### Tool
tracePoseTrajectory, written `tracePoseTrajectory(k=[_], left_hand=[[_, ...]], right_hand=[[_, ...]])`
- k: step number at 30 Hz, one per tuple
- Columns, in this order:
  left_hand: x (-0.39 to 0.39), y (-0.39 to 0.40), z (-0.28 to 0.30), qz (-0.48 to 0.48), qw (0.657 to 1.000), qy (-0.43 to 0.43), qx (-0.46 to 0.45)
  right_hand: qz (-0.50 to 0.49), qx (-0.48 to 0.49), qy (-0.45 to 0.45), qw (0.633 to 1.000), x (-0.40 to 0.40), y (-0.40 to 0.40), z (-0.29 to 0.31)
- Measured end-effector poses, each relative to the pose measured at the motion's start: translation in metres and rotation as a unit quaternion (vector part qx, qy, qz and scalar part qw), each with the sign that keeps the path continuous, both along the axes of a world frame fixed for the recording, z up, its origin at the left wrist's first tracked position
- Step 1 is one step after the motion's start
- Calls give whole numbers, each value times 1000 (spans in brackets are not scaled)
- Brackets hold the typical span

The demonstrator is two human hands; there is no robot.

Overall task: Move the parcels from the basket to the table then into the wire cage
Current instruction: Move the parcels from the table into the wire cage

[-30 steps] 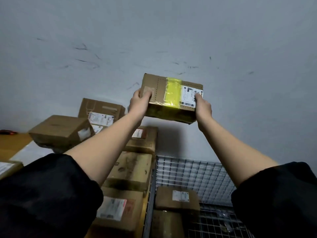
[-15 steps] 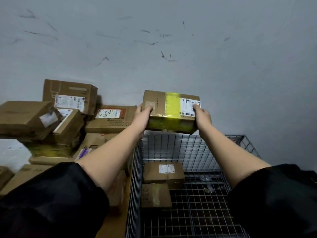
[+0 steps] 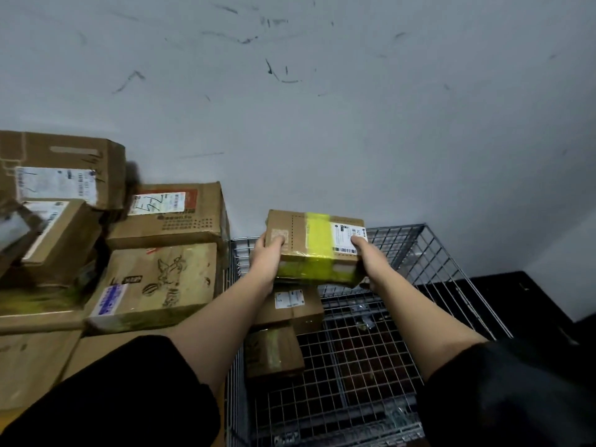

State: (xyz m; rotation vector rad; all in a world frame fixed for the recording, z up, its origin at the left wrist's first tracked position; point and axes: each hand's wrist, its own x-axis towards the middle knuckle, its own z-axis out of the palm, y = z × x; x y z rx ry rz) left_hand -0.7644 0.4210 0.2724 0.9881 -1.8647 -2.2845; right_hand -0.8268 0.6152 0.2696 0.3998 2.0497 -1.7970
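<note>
Both arms stretched forward from black sleeves, forearms bare, converging on one brown cardboard parcel with a yellow tape band and white barcode label. Left hand clamps the parcel's left end, thumb on top over a faded printed square, the other fingers hidden under the box. Right hand clamps the right end, thumb on top at the label's edge, fingers wrapped below out of view. Both grips are grasping the parcel, which is held level in the air over the far-left part of the silver wire mesh cage, above its rim line.

Inside the cage, directly below the held parcel, a small brown box with a white label lies on the mesh floor; just near of it sits another small brown box with yellowish tape. Whether the two touch, cannot tell.

Left of the cage, on the tabletop, a pile of brown cartons: a flat carton with black doodle print and a purple-white label just beside the cage wall, a carton with a red-edged label farther back, a tall carton with a big white label at far left. Scuffed grey wall behind. Black block right of the cage.
</note>
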Motion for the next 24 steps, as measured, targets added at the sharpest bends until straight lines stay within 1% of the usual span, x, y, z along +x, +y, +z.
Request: tracePoseTrajectory(k=[6,8,9,13,15,17,24], left_hand=[[-15,17,-30,-8,999,-37,14],[-22,24,-40,-1,999,-46,12],[-28,29,-46,4,999,-47,8],[-46,51,-65,31,996,-80,4],[-55,61,-77,70,991,-110,1],[-60,74,-90,95,986,-136,4],[-61,105,-139,110,979,-169,10]], right_hand=[[-2,1,-39,999,-23,16,-34],[6,8,-48,999,-56,34,-82],[14,9,-57,998,-68,39,-94],[28,3,-82,996,-69,42,-74],[40,8,-101,994,-80,48,-78],[62,21,-108,992,-94,55,-90],[86,36,-168,981,-108,70,-145]])
